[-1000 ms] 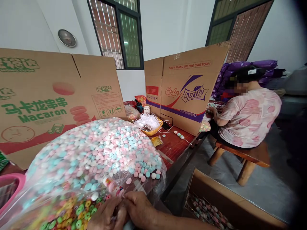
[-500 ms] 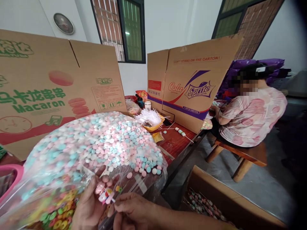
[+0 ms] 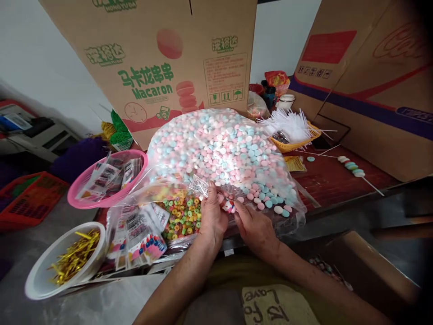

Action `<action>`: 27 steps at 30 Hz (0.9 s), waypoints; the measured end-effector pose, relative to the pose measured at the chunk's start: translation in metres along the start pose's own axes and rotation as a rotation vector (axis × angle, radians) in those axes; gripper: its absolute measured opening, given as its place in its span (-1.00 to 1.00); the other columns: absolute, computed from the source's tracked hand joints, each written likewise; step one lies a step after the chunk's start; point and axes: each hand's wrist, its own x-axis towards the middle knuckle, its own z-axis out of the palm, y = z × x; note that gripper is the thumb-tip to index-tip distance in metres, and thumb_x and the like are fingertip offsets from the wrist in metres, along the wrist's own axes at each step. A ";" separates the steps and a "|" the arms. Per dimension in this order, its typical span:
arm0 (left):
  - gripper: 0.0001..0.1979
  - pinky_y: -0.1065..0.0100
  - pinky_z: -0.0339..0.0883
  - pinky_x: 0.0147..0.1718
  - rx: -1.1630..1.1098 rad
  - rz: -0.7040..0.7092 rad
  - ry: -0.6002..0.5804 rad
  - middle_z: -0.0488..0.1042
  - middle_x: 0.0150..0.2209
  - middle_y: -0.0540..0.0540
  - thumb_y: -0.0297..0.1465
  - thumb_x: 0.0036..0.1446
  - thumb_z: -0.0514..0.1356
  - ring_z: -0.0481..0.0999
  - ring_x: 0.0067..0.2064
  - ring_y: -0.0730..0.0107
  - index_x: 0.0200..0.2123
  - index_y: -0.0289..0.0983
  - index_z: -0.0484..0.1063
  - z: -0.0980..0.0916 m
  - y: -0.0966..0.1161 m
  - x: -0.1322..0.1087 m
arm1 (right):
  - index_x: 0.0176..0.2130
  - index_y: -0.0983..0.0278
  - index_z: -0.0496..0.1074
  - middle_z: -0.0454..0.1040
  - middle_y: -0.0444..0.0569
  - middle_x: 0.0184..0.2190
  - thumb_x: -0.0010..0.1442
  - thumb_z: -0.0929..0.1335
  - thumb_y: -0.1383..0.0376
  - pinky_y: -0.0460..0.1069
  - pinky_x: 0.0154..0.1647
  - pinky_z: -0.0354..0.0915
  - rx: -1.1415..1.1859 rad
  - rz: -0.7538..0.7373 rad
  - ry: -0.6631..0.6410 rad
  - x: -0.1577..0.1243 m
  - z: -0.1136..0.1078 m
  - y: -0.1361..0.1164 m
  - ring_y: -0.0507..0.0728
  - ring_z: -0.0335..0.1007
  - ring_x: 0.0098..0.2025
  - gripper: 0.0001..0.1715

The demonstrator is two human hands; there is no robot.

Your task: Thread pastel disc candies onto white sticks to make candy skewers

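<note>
My left hand (image 3: pixel 214 216) is closed around a small printed clear wrapper (image 3: pixel 199 186) with pink candies in it; the wrapper's upper end sticks out past my thumb. My right hand (image 3: pixel 259 228) pinches the lower end, beside a colourful printed patch (image 3: pixel 230 206). My fingers hide part of it. Behind both hands lies a big clear bag (image 3: pixel 216 144) of pink, blue and white candy discs, some loose at its near right edge. Left of my left hand is a bag of coloured ring candies (image 3: pixel 184 216), with printed wrappers (image 3: pixel 144 237) beside it.
A pink basket (image 3: pixel 142 180) holds wrappers; a white bowl (image 3: pixel 32 282) holds gold twist ties. White sticks (image 3: pixel 287 124) fill a yellow basket (image 3: pixel 294 145). A candy skewer (image 3: pixel 352 167) lies at right. Cartons (image 3: pixel 145 36) stand behind, and an open carton (image 3: pixel 375 266) sits low at right.
My view has swung left and down, bringing the pink basket and white bowl into sight; the co-worker has left the picture. Both hands still hold the wrapped candies.
</note>
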 end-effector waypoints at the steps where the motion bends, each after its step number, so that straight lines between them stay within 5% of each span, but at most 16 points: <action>1: -0.55 0.40 0.30 -0.51 -0.012 -0.010 -0.002 0.31 -0.68 0.09 -0.04 -0.18 0.30 0.39 -0.60 0.47 -0.56 -0.28 0.23 0.001 0.001 0.000 | 0.00 0.38 0.37 0.50 0.16 -0.29 0.24 0.14 0.32 0.01 -0.32 0.31 0.079 0.004 0.017 0.002 0.000 -0.001 0.17 0.43 -0.30 -0.59; 4: -0.53 0.35 0.34 -0.41 -0.048 -0.040 -0.057 0.30 -0.69 0.11 0.03 -0.14 0.24 0.35 -0.64 0.52 -0.53 -0.26 0.25 0.000 0.004 0.001 | -0.21 0.33 0.40 0.49 0.07 -0.33 0.24 0.15 0.27 -0.02 -0.31 0.30 0.512 0.074 -0.034 0.008 -0.006 -0.006 0.10 0.40 -0.30 -0.69; 7: -0.48 0.36 0.35 -0.40 -0.033 -0.069 -0.192 0.28 -0.71 0.10 0.10 -0.16 0.19 0.33 -0.64 0.53 -0.52 -0.28 0.29 -0.006 -0.001 0.001 | -0.48 0.27 0.26 0.27 -0.20 -0.66 0.18 0.23 0.11 -0.12 -0.64 0.13 1.075 0.401 -0.300 0.013 -0.014 -0.010 -0.06 0.13 -0.66 -0.67; 10: -0.47 0.36 0.35 -0.38 0.037 -0.118 -0.322 0.32 -0.69 0.04 0.12 -0.18 0.19 0.44 -0.52 0.42 -0.52 -0.28 0.32 -0.015 -0.012 -0.002 | -0.53 0.24 0.13 0.09 -0.34 -0.76 0.02 0.35 0.03 -0.16 -0.79 -0.19 1.552 0.737 -0.582 0.014 -0.017 -0.009 -0.15 -0.25 -0.79 -0.59; 13: -0.45 0.33 0.36 -0.34 0.126 -0.185 -0.395 0.41 -0.59 -0.06 0.13 -0.18 0.18 0.50 -0.37 0.29 -0.51 -0.30 0.36 -0.022 -0.017 -0.006 | -0.54 0.25 0.14 0.11 -0.36 -0.79 -0.05 0.40 0.08 -0.19 -0.80 -0.24 1.819 0.806 -0.709 0.012 -0.015 -0.004 -0.17 -0.32 -0.80 -0.58; 16: -0.40 0.29 0.38 -0.31 0.160 -0.242 -0.439 0.50 -0.41 -0.16 0.15 -0.22 0.19 0.52 -0.28 0.22 -0.40 -0.31 0.42 -0.024 -0.008 -0.004 | -0.47 0.27 0.24 0.14 -0.35 -0.79 -0.01 0.39 0.12 -0.20 -0.81 -0.23 1.920 0.771 -0.728 0.011 -0.014 0.003 -0.17 -0.33 -0.81 -0.68; 20: -0.36 0.23 0.39 -0.25 0.050 -0.129 -0.452 0.50 -0.19 -0.19 0.05 -0.23 0.28 0.51 -0.20 0.19 -0.15 -0.26 0.40 -0.020 0.018 0.006 | -0.30 0.30 0.32 0.21 -0.34 -0.75 0.08 0.34 0.15 -0.21 -0.80 -0.20 1.940 0.703 -0.806 0.009 -0.016 0.006 -0.18 -0.35 -0.81 -0.74; 24: -0.58 0.31 0.39 -0.35 -0.007 -0.063 -0.398 0.46 -0.48 0.01 -0.18 -0.12 0.32 0.46 -0.47 0.43 -0.20 -0.27 0.41 -0.014 0.033 0.011 | -0.30 0.30 0.32 0.18 -0.34 -0.77 0.13 0.27 0.11 -0.19 -0.80 -0.18 1.877 0.631 -0.891 0.007 -0.017 -0.004 -0.16 -0.36 -0.81 -0.71; 27: -0.75 0.43 0.32 -0.49 -0.010 -0.025 -0.178 0.26 -0.67 0.15 -0.28 -0.11 0.33 0.28 -0.64 0.59 -0.42 -0.27 0.36 -0.010 0.030 0.010 | -0.35 0.28 0.28 0.24 -0.28 -0.71 0.16 0.24 0.05 -0.16 -0.78 -0.11 1.510 0.606 -0.686 0.006 -0.013 -0.011 -0.13 -0.20 -0.80 -0.67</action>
